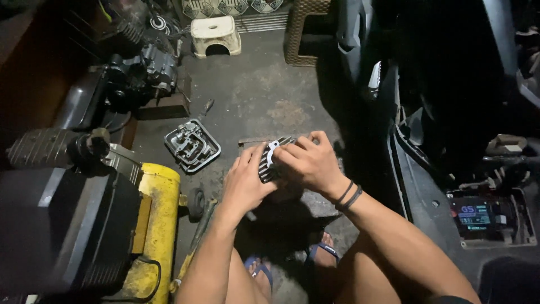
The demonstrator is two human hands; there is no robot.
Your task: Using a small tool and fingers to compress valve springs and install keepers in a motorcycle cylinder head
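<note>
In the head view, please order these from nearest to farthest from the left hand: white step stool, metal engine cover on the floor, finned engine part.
1. finned engine part: touching the left hand.
2. metal engine cover: on the floor, to the left.
3. white step stool: far, at top.

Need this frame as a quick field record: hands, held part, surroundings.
left hand: grips the near side of the finned metal part
right hand: holds the same part from above
part on floor: metal cover, left of the hands
left edge: yellow tank, dark engine
far: white stool
right: small lit display
feet: blue sandals
</note>
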